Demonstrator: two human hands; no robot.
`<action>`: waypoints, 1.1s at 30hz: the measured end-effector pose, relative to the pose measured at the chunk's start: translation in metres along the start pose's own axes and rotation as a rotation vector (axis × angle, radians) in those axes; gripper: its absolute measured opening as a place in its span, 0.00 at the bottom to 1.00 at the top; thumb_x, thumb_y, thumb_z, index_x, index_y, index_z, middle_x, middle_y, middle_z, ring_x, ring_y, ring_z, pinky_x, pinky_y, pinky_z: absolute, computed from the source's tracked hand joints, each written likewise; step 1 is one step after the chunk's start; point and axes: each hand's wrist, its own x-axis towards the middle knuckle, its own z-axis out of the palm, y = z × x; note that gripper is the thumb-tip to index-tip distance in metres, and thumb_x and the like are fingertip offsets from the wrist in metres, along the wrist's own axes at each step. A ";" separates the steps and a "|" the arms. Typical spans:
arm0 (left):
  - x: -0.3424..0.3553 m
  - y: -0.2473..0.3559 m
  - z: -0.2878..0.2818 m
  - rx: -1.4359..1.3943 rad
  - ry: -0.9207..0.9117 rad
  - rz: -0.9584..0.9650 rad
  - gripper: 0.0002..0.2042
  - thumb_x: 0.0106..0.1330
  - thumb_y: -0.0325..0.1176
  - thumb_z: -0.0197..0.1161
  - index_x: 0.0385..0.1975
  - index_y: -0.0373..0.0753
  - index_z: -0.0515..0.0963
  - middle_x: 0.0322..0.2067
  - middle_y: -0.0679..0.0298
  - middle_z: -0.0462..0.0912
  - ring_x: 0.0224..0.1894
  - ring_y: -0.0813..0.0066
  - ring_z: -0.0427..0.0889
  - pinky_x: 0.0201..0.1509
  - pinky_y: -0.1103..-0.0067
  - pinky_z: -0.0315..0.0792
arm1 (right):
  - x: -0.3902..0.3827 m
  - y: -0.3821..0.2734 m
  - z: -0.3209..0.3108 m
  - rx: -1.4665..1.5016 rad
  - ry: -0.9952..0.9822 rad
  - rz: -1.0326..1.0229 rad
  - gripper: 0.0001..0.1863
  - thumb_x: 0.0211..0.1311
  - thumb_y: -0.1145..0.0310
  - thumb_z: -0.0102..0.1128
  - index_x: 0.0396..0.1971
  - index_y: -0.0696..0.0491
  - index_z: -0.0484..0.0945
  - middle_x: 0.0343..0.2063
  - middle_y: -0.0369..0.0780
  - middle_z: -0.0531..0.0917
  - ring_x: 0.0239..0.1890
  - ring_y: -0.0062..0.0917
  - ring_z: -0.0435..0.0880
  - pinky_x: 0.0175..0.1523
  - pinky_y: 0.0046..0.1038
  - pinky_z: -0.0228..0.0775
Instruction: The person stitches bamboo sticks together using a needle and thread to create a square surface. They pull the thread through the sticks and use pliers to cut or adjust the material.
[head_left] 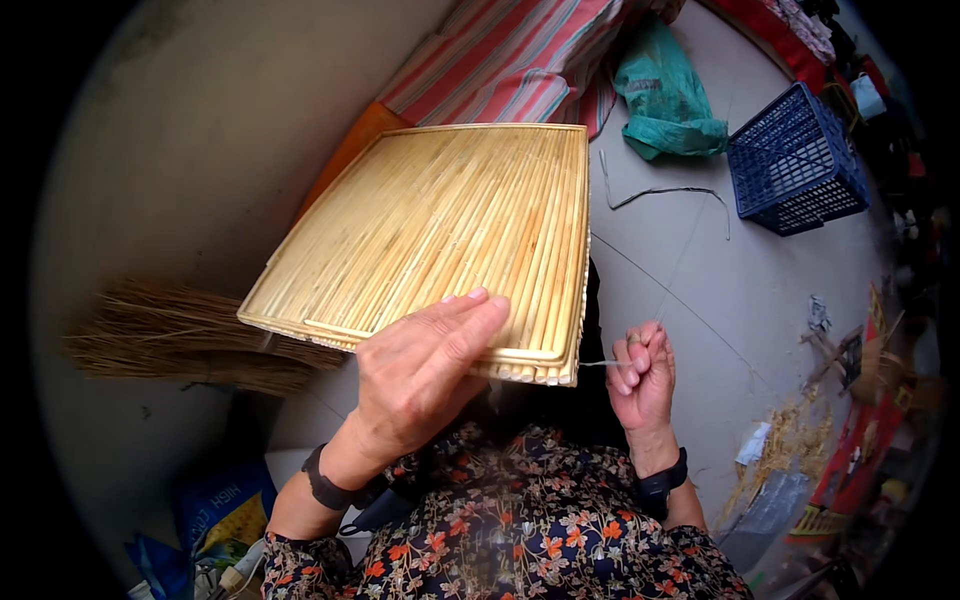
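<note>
- Looking at a pale yellow, four-sided flat panel of slim parallel stalks (430, 220), edged with a thin raised border, sitting front and centre just above the lap.
- Resting the left hand (415, 365) over the near edge of it, with fingers fairly straight and flat on top. Can't tell about any grip from below, with the underside out of sight.
- Curling the right hand (643, 375) closed just off the near right corner, pinching a thin pale strand (603, 363). Running that strand pretty much straight across from the corner to the pinch.
- Wearing a chunky black wristband (328, 480) on the left, a black watch-like band (660, 482) on the right, plus a dark shirt with orange and tan leaf print (500, 510).
- Spotting a thick brown bundle of dry stalks (190, 335) off to the left, by the plain pale wall (200, 120).
- Seeing a red, white and grey striped cloth (500, 55) past the far edge, then a crumpled green plastic bag (665, 95) beside a dark blue lattice basket (800, 160).
- Noticing a bent dark wire-like piece (665, 190) on the grey floor (690, 270), and loose yellowish straw scraps (800, 440) over on the right.
</note>
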 end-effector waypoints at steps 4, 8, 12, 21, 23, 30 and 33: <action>0.012 -0.005 -0.022 -0.057 0.035 -0.180 0.26 0.51 0.18 0.73 0.55 0.35 0.84 0.44 0.55 0.91 0.46 0.60 0.92 0.49 0.73 0.85 | 0.002 -0.006 0.040 -0.345 -0.276 -0.114 0.12 0.74 0.66 0.65 0.30 0.54 0.74 0.19 0.31 0.75 0.16 0.13 0.68 0.18 0.18 0.61; 0.037 -0.014 -0.043 -0.183 0.143 -0.394 0.21 0.58 0.17 0.72 0.54 0.32 0.83 0.43 0.59 0.91 0.41 0.79 0.88 0.48 0.83 0.79 | 0.021 -0.019 0.101 -0.723 -0.453 -0.294 0.06 0.67 0.77 0.69 0.30 0.59 0.81 0.24 0.37 0.85 0.17 0.13 0.77 0.21 0.16 0.65; 0.041 -0.022 -0.059 -0.367 0.198 -0.559 0.19 0.62 0.19 0.73 0.54 0.31 0.82 0.39 0.70 0.87 0.40 0.88 0.81 0.46 0.87 0.77 | 0.052 -0.006 0.156 -0.745 -0.664 -0.415 0.02 0.70 0.77 0.67 0.35 0.59 0.82 0.25 0.35 0.85 0.17 0.13 0.78 0.22 0.19 0.67; 0.050 -0.037 -0.074 -0.438 0.193 -0.699 0.17 0.63 0.20 0.74 0.52 0.30 0.83 0.40 0.69 0.87 0.41 0.87 0.81 0.48 0.86 0.76 | 0.084 0.023 0.195 -0.842 -0.652 -0.545 0.08 0.68 0.80 0.63 0.45 0.61 0.85 0.32 0.45 0.88 0.28 0.26 0.87 0.36 0.26 0.80; 0.052 -0.038 -0.074 -0.458 0.199 -0.705 0.17 0.63 0.19 0.74 0.52 0.30 0.83 0.41 0.69 0.87 0.42 0.86 0.82 0.49 0.86 0.77 | 0.086 0.023 0.199 -0.882 -0.655 -0.600 0.08 0.67 0.80 0.64 0.44 0.61 0.85 0.32 0.46 0.88 0.29 0.31 0.89 0.37 0.27 0.81; 0.052 -0.039 -0.075 -0.511 0.229 -0.704 0.18 0.64 0.18 0.73 0.54 0.29 0.82 0.45 0.66 0.87 0.45 0.84 0.83 0.51 0.84 0.79 | 0.089 0.030 0.199 -0.864 -0.614 -0.621 0.08 0.64 0.81 0.65 0.43 0.61 0.85 0.33 0.47 0.89 0.30 0.33 0.90 0.36 0.28 0.82; 0.054 -0.037 -0.076 -0.545 0.230 -0.728 0.18 0.64 0.18 0.73 0.54 0.29 0.82 0.45 0.66 0.87 0.45 0.84 0.83 0.50 0.84 0.79 | 0.090 0.031 0.199 -0.844 -0.612 -0.632 0.08 0.64 0.81 0.66 0.42 0.62 0.85 0.33 0.46 0.89 0.30 0.33 0.90 0.36 0.28 0.82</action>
